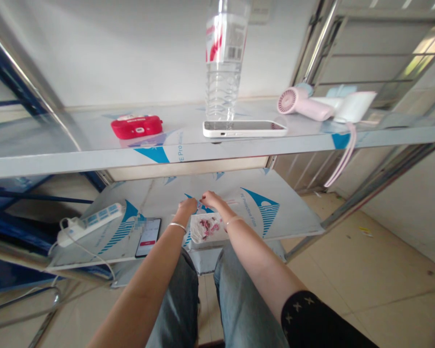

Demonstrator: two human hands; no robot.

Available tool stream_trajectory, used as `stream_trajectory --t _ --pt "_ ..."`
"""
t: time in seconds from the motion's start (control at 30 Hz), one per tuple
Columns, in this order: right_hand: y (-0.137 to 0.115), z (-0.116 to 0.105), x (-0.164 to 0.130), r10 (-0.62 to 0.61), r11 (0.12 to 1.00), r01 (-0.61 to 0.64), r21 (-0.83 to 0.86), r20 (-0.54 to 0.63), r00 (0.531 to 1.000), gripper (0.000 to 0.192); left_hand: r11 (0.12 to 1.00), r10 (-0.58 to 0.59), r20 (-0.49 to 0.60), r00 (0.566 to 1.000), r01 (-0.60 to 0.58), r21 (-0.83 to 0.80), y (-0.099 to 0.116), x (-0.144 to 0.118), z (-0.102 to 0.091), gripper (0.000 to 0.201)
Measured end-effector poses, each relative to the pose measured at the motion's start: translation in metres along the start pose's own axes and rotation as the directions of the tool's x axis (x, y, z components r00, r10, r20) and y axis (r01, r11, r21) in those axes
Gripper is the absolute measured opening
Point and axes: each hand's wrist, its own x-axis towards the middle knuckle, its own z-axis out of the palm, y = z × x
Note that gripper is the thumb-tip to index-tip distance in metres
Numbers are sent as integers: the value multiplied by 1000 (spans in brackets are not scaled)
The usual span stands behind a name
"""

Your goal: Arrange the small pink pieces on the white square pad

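My left hand (188, 206) and my right hand (210, 199) meet over the lower shelf (152, 191), their fingers pinched close to each other. Whatever lies between the fingertips is too small to make out. Just in front of the wrists, nearer to me, is a white tray-like container (193, 234) lined with something white and crinkled. Dark red and pink beads (208, 226) lie in it. Thin pinkish strands (232, 201) show on the shelf beyond my right wrist.
A phone with a lit screen (148, 237) and a white power strip (101, 217) with a cord lie left. The upper shelf (188, 145) holds a red case (137, 127), a water bottle (223, 82), a white-cased phone (244, 128), a pink fan (304, 104) and a white cup (355, 107).
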Motion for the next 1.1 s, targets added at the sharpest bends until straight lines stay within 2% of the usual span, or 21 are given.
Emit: stream_trajectory --t 0.23,0.47,0.7,0.83,0.97,1.1 --pt "-14 -3 -7 -16 1000 16 -23 15 1000 14 1000 -18 7 1000 18 -2 -3 -5 -1 34" --pt "-13 -4 -2 52 997 -54 -46 -55 997 24 1000 -7 -26 1000 7 1 4 -19 -12 35" --pt "-18 0 -5 36 994 -42 -106 -59 998 38 997 68 -98 993 -63 51 8 -26 -16 36" --pt "-20 1 -7 38 985 -46 -164 -53 998 37 987 119 -102 988 -107 116 10 -23 -14 38" --pt "-22 2 -4 81 984 -87 -156 -45 996 33 986 129 -117 985 -114 125 12 -19 -11 36" --pt "-20 1 -3 165 979 -172 -106 -74 984 35 991 73 -136 988 -56 122 12 -16 -10 30"
